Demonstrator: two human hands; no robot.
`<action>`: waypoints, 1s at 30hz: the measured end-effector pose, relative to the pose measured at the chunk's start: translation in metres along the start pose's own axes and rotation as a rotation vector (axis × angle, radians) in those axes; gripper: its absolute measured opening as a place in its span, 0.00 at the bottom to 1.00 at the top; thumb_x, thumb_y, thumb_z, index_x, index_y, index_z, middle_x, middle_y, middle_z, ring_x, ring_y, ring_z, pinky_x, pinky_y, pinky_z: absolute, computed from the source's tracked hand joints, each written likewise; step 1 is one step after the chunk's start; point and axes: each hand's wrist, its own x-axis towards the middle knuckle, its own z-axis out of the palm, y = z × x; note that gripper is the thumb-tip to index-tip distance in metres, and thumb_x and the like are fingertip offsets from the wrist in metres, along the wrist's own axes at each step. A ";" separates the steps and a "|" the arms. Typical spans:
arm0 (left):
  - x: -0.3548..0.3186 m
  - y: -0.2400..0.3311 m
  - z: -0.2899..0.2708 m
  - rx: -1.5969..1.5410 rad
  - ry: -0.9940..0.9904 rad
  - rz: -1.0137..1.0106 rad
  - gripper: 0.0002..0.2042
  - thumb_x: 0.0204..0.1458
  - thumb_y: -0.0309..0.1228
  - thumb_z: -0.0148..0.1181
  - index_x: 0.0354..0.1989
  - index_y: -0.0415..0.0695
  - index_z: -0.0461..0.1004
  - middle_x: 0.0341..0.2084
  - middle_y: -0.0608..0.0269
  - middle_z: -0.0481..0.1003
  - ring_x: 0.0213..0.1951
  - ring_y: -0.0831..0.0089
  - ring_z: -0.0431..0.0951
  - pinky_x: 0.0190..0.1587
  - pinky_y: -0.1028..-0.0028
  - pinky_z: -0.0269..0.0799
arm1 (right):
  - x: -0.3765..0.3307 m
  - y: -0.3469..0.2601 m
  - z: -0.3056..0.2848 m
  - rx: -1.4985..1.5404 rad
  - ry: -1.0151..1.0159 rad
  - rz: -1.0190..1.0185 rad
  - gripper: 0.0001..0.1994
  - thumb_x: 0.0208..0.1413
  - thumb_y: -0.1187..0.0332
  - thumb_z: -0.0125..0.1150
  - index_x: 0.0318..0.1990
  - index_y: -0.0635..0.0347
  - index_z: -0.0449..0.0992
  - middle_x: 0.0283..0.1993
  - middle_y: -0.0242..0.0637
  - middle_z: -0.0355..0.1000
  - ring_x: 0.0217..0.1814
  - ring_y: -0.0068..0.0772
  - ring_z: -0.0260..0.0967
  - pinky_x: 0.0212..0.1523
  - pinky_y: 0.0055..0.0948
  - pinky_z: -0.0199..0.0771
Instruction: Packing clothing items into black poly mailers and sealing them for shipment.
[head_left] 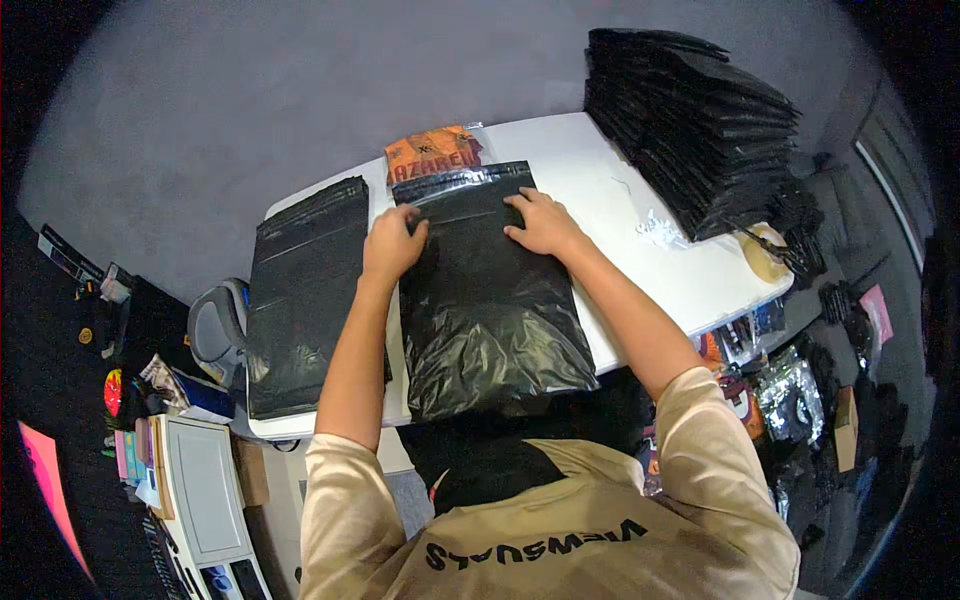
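Observation:
In front of me a black plastic mailer bag (490,290) lies flat on the white table, its lower part wrinkled and reaching over the near edge. A shiny strip runs across its top end. My left hand (393,243) rests at the bag's upper left edge, thumb apart from the fingers. On its upper right side lies my right hand (541,221), with fingers and thumb spread on the plastic. Just beyond the bag's top is an orange printed item in clear plastic (430,152), partly covered by the bag. Neither hand visibly grips anything.
Left of the bag lies a flat stack of black mailer bags (310,290). A tall pile of black packages (700,130) stands at the back right, near silvery scraps (660,230) and a tape roll (762,257). A grey chair (217,325) and white cabinet (207,490) are at left.

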 end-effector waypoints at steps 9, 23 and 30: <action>0.092 -0.044 0.009 0.104 0.278 0.106 0.19 0.54 0.35 0.73 0.54 0.44 0.83 0.48 0.45 0.81 0.53 0.45 0.81 0.58 0.54 0.77 | 0.113 0.037 0.013 0.092 0.164 -0.016 0.31 0.55 0.59 0.74 0.68 0.51 0.76 0.68 0.53 0.71 0.70 0.59 0.69 0.71 0.50 0.72; 0.098 -0.073 -0.005 -0.227 0.127 0.031 0.13 0.62 0.35 0.67 0.44 0.37 0.85 0.32 0.51 0.85 0.35 0.64 0.85 0.44 0.65 0.79 | 0.132 0.064 -0.007 0.364 0.136 -0.123 0.06 0.58 0.68 0.69 0.39 0.60 0.85 0.40 0.43 0.84 0.42 0.41 0.82 0.50 0.39 0.82; 0.051 -0.049 -0.030 -0.253 0.178 0.122 0.09 0.62 0.33 0.68 0.41 0.38 0.85 0.34 0.53 0.84 0.39 0.61 0.84 0.51 0.63 0.78 | 0.077 0.049 -0.035 0.359 0.179 -0.156 0.05 0.59 0.68 0.71 0.39 0.59 0.85 0.43 0.43 0.81 0.48 0.43 0.80 0.54 0.38 0.80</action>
